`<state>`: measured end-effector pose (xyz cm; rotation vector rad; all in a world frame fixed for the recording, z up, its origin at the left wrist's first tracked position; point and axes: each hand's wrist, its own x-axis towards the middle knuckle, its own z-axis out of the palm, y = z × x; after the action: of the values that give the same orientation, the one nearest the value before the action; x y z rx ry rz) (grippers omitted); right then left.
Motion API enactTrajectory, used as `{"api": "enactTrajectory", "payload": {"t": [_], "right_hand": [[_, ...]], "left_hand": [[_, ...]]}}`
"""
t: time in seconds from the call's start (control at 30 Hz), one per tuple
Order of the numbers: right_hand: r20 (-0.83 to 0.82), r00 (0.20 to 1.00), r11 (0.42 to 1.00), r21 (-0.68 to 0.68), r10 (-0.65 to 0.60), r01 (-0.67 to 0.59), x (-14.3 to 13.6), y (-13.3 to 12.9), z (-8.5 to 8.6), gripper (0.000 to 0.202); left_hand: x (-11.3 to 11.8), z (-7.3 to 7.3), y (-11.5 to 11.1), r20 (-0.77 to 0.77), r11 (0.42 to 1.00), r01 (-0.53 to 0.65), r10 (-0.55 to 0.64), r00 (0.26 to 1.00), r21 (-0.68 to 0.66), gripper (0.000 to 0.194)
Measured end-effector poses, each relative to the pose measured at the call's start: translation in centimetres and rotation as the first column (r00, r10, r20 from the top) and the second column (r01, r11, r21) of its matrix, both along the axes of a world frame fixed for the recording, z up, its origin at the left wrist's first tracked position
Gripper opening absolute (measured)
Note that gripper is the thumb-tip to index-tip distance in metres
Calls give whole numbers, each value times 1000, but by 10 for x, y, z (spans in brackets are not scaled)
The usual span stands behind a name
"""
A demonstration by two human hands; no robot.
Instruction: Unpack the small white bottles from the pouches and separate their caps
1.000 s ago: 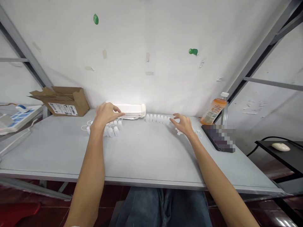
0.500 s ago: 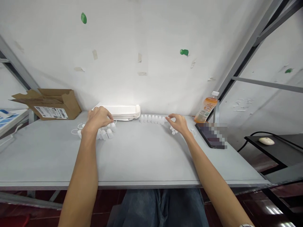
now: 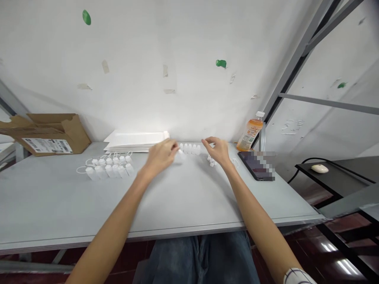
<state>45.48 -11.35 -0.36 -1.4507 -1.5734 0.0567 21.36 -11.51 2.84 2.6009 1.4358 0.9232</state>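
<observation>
My left hand is closed, with thumb and fingers pinching a small white bottle that is blurred. It is held at the left end of a row of small white bottles standing near the wall. My right hand hovers at the right end of that row, thumb and forefinger apart, with nothing visible between them. Below its fingers lies a cluster of small white pieces, partly hidden by the hand. At the left, small white bottles with thin loops stand in two rows.
Flat white cartons are stacked against the wall. An open cardboard box sits at the far left. On the right are an orange drink bottle and a dark phone. A white mouse rests on a black side shelf.
My left hand has moved right from the looped bottles to the middle row, now with a small bottle in its fingers. My right hand stays near the row's right end. The view has shifted slightly right.
</observation>
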Motion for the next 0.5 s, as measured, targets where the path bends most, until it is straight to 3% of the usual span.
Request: {"api": "enactTrajectory", "payload": {"t": [0.1, 0.2, 0.37, 0.5], "right_hand": [[-160, 957, 962, -89, 240, -256, -21, -8, 5, 34], [-218, 897, 891, -168, 385, -423, -35, -15, 6, 39], [-308, 859, 823, -284, 408, -493, -34, -20, 8, 22], [-348, 829, 738, -388, 437, -552, -29, -20, 8, 32]], "left_hand": [[29, -15, -13, 51, 993, 107, -105, 993, -41, 18], [35, -24, -16, 140, 987, 135, -122, 983, -82, 17], [31, -33, -3, 264, 988, 97, -62, 962, -123, 13], [32, -38, 6, 375, 974, 133, -55, 925, -184, 11]]}}
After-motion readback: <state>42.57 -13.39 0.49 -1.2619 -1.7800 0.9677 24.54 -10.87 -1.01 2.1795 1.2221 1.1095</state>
